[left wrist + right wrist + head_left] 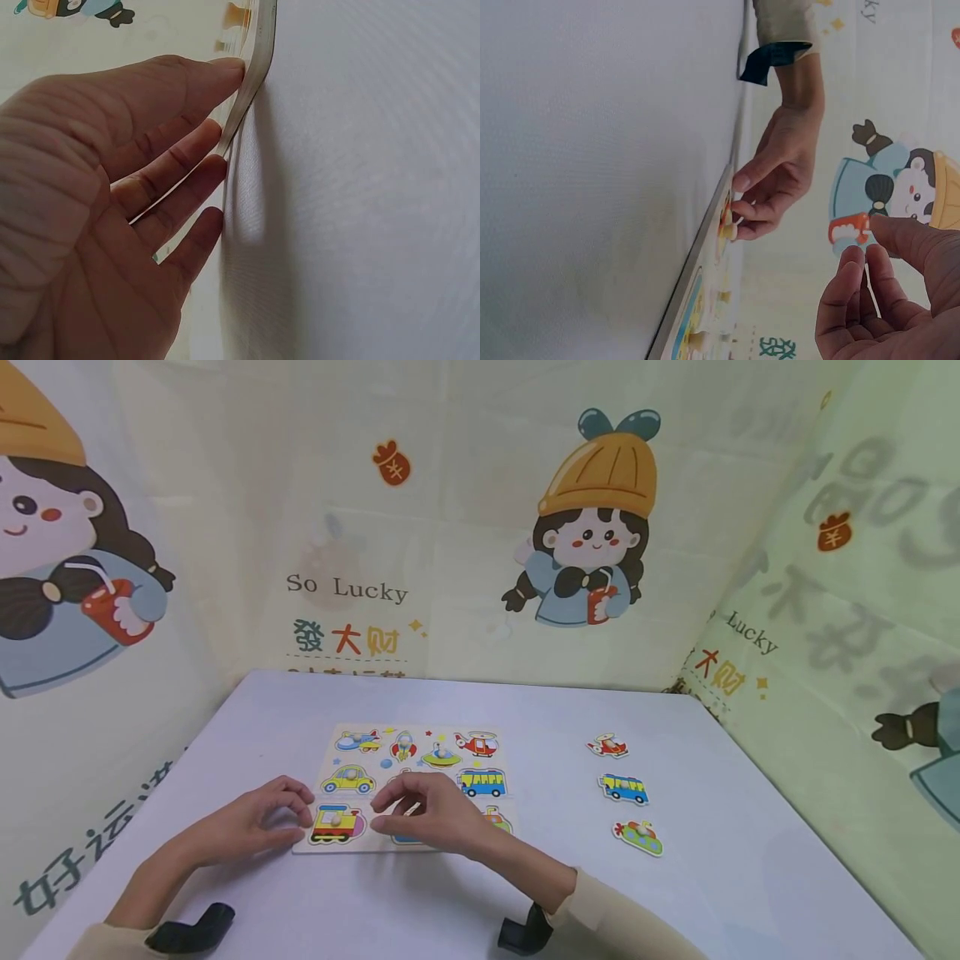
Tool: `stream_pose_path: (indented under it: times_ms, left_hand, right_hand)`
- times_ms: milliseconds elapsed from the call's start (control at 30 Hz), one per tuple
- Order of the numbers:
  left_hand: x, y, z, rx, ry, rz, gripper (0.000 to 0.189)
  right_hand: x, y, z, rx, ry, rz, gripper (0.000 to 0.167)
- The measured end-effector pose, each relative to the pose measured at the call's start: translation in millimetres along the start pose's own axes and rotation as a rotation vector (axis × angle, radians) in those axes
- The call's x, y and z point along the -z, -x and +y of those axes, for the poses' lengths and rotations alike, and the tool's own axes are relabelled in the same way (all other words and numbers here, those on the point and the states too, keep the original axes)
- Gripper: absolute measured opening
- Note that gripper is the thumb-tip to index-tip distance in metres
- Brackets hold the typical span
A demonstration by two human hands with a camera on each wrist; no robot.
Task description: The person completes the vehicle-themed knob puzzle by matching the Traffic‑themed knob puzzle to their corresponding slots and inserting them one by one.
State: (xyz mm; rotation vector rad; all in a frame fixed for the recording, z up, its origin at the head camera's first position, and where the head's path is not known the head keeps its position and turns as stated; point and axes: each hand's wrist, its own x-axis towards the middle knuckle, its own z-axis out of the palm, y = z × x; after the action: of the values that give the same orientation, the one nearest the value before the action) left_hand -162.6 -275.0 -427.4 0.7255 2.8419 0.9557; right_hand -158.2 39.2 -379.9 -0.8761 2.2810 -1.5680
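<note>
A wooden puzzle board [307,845] with vehicle pictures lies on the table. My left hand [258,822] is at its left edge; in the left wrist view, the thumb and fingertips [225,71] touch the board's rim with the fingers fairly straight. Over the lower middle of the board hovers my right hand [442,814], thumb and fingers bent loosely with a gap between them and nothing held. It hides part of the middle and bottom rows. Near the hands, a train piece [337,823] and a yellow car piece [348,779] sit on the board, their knobs showing.
Right of the board lie three loose pieces in a column: a red helicopter [609,745], a blue bus [625,788] and a green submarine [640,837]. The white table [750,877] is bordered at the back and sides by a printed cloth [465,568].
</note>
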Motion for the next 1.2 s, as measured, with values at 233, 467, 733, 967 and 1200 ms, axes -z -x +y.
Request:
stream_pose_path:
  times_ms: [233,467,733,967,1200]
  left_hand:
    - [-0.9,0.2,2.3,0.029,0.017,-0.001,0.017]
    - [-0.7,1.5,2.2,0.021,0.030,-0.002,0.017]
    - [-0.8,0.9,1.8,0.018,0.011,0.000,0.017]
    - [1.4,0.7,1.8,0.017,-0.010,-0.003,0.017]
    - [1.4,0.1,0.9,0.013,-0.005,-0.002,0.016]
  right_hand:
    - [8.7,6.2,0.7,0.016,-0.017,0.012,0.018]
    - [21.1,11.4,7.0,-0.022,0.028,0.072,0.017]
    - [41.9,19.9,18.5,-0.070,0.056,0.131,0.020]
    - [62.8,27.7,31.4,-0.087,0.101,0.191,0.022]
    - [81.3,34.5,38.0,-0.099,0.116,0.242,0.022]
